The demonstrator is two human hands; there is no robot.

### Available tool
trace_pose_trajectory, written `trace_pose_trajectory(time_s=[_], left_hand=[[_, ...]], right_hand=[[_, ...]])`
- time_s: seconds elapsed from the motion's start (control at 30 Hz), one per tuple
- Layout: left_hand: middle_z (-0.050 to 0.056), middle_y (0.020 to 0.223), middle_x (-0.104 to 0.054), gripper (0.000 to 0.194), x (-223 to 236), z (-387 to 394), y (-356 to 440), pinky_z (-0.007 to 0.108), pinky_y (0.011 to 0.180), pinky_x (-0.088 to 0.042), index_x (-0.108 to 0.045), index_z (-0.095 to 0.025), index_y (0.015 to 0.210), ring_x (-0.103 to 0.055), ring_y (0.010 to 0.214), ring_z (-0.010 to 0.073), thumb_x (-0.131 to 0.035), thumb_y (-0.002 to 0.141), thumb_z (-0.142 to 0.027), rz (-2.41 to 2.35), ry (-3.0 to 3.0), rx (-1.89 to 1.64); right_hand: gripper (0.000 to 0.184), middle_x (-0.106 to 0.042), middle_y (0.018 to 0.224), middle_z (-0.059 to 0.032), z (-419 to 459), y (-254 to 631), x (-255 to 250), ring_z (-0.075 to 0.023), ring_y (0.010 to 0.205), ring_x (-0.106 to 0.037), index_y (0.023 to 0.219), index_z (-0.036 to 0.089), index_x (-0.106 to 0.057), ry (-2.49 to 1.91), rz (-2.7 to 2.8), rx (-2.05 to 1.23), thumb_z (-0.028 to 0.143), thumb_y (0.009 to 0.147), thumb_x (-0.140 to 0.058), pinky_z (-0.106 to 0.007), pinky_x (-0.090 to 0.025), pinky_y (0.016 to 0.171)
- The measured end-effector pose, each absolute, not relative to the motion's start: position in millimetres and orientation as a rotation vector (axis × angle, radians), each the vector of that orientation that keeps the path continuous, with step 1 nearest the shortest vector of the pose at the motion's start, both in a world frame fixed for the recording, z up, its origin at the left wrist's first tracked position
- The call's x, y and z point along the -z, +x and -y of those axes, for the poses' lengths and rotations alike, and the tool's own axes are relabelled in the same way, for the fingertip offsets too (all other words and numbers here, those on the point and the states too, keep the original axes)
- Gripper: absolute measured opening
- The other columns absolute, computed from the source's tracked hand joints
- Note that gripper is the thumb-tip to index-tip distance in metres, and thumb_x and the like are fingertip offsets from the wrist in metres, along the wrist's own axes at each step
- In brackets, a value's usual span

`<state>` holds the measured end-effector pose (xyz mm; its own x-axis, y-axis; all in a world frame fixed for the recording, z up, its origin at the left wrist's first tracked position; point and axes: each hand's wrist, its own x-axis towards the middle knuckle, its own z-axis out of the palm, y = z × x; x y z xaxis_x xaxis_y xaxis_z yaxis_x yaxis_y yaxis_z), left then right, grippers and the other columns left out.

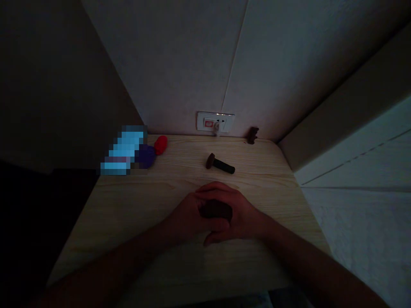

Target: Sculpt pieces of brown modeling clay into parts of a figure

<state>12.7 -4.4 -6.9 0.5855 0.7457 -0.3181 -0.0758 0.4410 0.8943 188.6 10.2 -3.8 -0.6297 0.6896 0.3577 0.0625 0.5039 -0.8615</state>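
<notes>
Both hands close around a dark brown lump (pixel 216 210), possibly modelling clay, over the middle of the tabletop. From the left, my left hand (pixel 188 218) curls against it, its thumb crossing the near side. My right hand (pixel 242 211) wraps it from the other side, with fingers over the far edge and overlapping the left. Much of the lump is hidden by the fingers. Just beyond the hands lies a small hammer-shaped piece (pixel 221 164) with a brown head and a black handle.
A red lump (pixel 161 144) and a purple lump (pixel 146 157) sit at the back left of the wooden table (pixel 154 196), beside a bright pixelated patch (pixel 123 149). A small dark brown piece (pixel 252 135) stands at the back right. A wall socket (pixel 215 122) holds a plug.
</notes>
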Motion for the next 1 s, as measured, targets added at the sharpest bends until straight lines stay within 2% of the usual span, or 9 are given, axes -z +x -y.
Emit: trace_pose_trajectory(time_s=[0.1,0.2,0.27,0.43,0.63,0.77,0.83,1.0], left_hand=[[0.001,0.084,-0.072,0.033,9,3,13,0.029,0.071,-0.049,-0.071,-0.014,0.094,-0.066,0.08,0.0198,-0.082,0.065,-0.024,-0.787,0.995,-0.61],[-0.001,0.067,-0.063,0.027,10,2,13,0.025,0.059,-0.042,-0.067,-0.013,0.075,-0.057,0.063,0.014,-0.082,0.065,-0.033,-0.878,1.062,-0.608],[-0.002,0.062,-0.058,0.028,11,2,13,0.024,0.055,-0.037,-0.065,-0.014,0.069,-0.051,0.058,0.0115,-0.08,0.068,-0.037,-0.94,1.092,-0.619],[-0.003,0.062,-0.058,0.026,11,4,15,0.022,0.052,-0.034,-0.067,-0.014,0.072,-0.048,0.055,0.0098,-0.079,0.07,-0.037,-0.926,0.985,-0.692],[-0.001,0.074,-0.07,0.025,14,4,15,0.024,0.063,-0.044,-0.074,-0.016,0.087,-0.06,0.064,0.013,-0.082,0.071,-0.033,-0.845,0.951,-0.745],[0.0,0.069,-0.07,0.021,14,4,15,0.024,0.061,-0.045,-0.073,-0.014,0.079,-0.061,0.061,0.0126,-0.083,0.072,-0.032,-0.828,0.952,-0.736],[0.001,0.073,-0.072,0.02,13,3,14,0.025,0.065,-0.048,-0.074,-0.014,0.08,-0.064,0.066,0.014,-0.084,0.071,-0.028,-0.778,0.949,-0.709],[0.003,0.085,-0.076,0.029,11,1,11,0.028,0.071,-0.051,-0.076,-0.016,0.095,-0.07,0.077,0.0179,-0.085,0.068,-0.023,-0.653,0.922,-0.637]], right_hand=[[0.067,-0.068,0.121,-0.0108,-9,188,6,-0.0257,0.111,-0.067,0.123,0.022,-0.067,-0.648,2.009,-1.082,0.036,0.064,-0.094,-0.04,-0.055,0.097],[0.052,-0.071,0.113,-0.0088,-7,188,7,-0.0243,0.102,-0.069,0.113,0.023,-0.068,-0.721,1.953,-1.006,0.035,0.067,-0.09,-0.038,-0.056,0.09],[0.049,-0.071,0.108,-0.0083,-7,188,5,-0.0239,0.099,-0.069,0.111,0.022,-0.068,-0.771,1.92,-0.965,0.036,0.069,-0.088,-0.038,-0.055,0.088],[0.057,-0.068,0.112,-0.0075,-5,189,3,-0.0243,0.103,-0.067,0.113,0.023,-0.066,-0.816,1.869,-1.057,0.037,0.064,-0.092,-0.038,-0.054,0.09],[0.052,-0.063,0.12,-0.0079,-2,188,10,-0.0254,0.107,-0.065,0.106,0.024,-0.061,-0.874,1.817,-1.029,0.034,0.064,-0.09,-0.038,-0.053,0.089],[0.074,-0.062,0.126,-0.0093,-5,189,7,-0.0269,0.114,-0.063,0.123,0.025,-0.058,-0.828,1.929,-1.025,0.035,0.06,-0.095,-0.041,-0.052,0.096],[0.083,-0.063,0.127,-0.0099,-8,191,2,-0.0272,0.117,-0.062,0.133,0.024,-0.057,-0.72,2.029,-1.093,0.036,0.061,-0.095,-0.043,-0.051,0.101],[0.073,-0.062,0.131,-0.0089,-10,195,-1,-0.0257,0.121,-0.062,0.131,0.026,-0.063,-0.597,2.061,-1.222,0.033,0.066,-0.093,-0.042,-0.052,0.105]])
